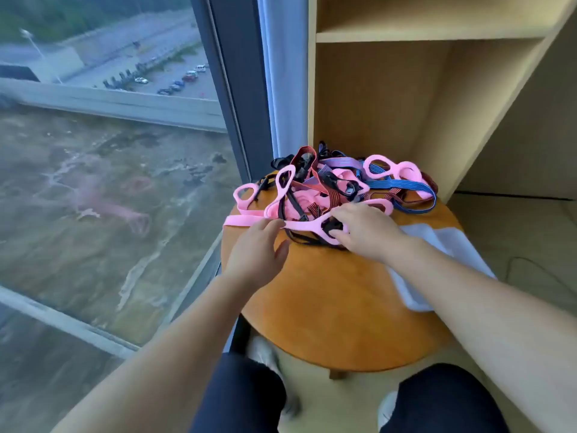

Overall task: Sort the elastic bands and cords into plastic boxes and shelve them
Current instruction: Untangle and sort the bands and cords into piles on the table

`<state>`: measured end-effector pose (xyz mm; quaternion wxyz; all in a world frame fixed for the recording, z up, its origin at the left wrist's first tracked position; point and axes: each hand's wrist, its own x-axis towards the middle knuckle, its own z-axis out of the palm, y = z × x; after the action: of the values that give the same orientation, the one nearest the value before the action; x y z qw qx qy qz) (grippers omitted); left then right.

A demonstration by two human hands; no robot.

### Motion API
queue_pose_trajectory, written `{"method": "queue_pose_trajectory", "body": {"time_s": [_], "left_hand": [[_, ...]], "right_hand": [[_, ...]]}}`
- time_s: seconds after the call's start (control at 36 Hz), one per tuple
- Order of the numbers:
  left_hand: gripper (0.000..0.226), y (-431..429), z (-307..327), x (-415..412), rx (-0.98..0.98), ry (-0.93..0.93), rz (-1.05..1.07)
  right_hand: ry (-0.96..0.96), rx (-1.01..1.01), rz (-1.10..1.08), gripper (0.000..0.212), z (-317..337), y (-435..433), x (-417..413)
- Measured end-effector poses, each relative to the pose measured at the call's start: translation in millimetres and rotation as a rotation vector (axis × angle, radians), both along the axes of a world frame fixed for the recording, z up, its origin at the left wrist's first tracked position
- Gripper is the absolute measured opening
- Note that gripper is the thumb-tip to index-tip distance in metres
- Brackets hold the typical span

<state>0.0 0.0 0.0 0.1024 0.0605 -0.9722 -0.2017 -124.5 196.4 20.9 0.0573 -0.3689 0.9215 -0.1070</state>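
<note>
Pile on desk's far edge. Pink band runs left–right along its near side. Right grip pinches the band's right loop; left grip, fingers relaxed, touches the strap. Box right, nearer right grip.

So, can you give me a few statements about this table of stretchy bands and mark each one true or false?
1. The pile of bands and cords lies on a round wooden table. True.
2. A plastic box already stands in the shelf. False: the clear plastic box lies on the table under the right forearm, not in the wooden shelf.
3. The right hand grips a loop of a pink band. True.
4. The left hand lifts a blue cord. False: the left hand touches the pink band's strap, and the blue cord lies at the pile's far right.
</note>
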Motion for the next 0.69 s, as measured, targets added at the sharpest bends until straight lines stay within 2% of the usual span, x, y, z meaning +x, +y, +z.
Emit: {"method": "queue_pose_trajectory", "body": {"time_s": [0.19,0.31,0.69], "left_hand": [[0.042,-20,-4,1,0.009,-0.025,-0.006],[0.043,-28,-10,-12,-0.018,-0.016,-0.020],[0.040,-34,-29,-41,-0.023,-0.021,0.012]], "right_hand": [[-0.005,0.099,0.000,0.028,-20,-36,3],[0.008,0.156,0.013,0.040,-33,-51,-3],[0.026,0.297,0.014,0.022,-63,-77,-40]]}}
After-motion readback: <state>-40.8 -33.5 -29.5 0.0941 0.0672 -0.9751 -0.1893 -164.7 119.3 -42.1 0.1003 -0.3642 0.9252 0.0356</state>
